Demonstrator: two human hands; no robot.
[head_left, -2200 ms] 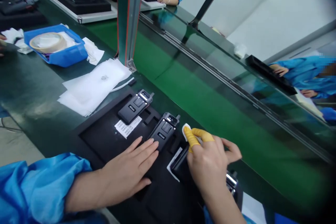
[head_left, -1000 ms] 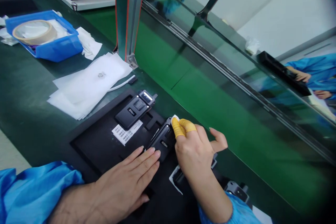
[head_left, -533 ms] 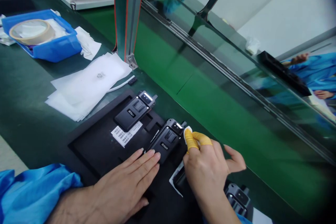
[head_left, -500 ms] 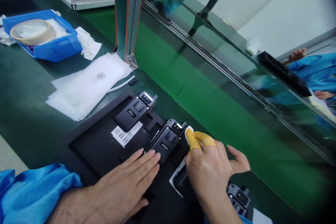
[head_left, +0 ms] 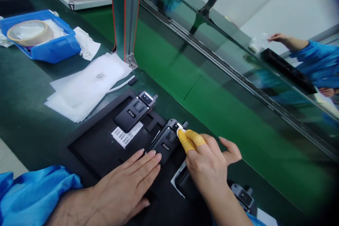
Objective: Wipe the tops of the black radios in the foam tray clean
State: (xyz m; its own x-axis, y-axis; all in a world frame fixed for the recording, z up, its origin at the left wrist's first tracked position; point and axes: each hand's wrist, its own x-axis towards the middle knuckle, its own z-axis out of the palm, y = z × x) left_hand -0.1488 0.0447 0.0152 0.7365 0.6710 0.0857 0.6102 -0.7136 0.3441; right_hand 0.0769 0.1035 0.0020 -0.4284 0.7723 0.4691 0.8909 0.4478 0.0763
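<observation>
A black handheld radio (head_left: pixel 164 144) with a grey top end and "Riton" on its back lies on a black foam tray (head_left: pixel 87 148). Flat fingers of my left hand (head_left: pixel 129 180) rest on its lower end. Yellow finger cots cover two fingers of my right hand (head_left: pixel 206 159), which pinch a small white wiping cloth (head_left: pixel 180 129) against the radio's camera end. A second such radio (head_left: pixel 135 112) lies on the tray to the upper left, partly over a white barcode label sheet (head_left: pixel 124 139). Beneath my right wrist, a further black device (head_left: pixel 184 182) is partly hidden.
White sheets (head_left: pixel 87 84) and a blue bin (head_left: pixel 55 51) with a tape roll (head_left: pixel 31 32) lie at the left. A metal post (head_left: pixel 128 17) rises behind the tray, beside a green conveyor belt (head_left: pixel 169 63). Another radio (head_left: pixel 243 196) lies lower right. Co-workers' blue sleeves (head_left: pixel 317 54) show across the line.
My right hand has moved left with the cloth, from beside the radio's antenna onto its camera end. My left hand stays put. Across the line, a co-worker's hand now reaches to a clear bag.
</observation>
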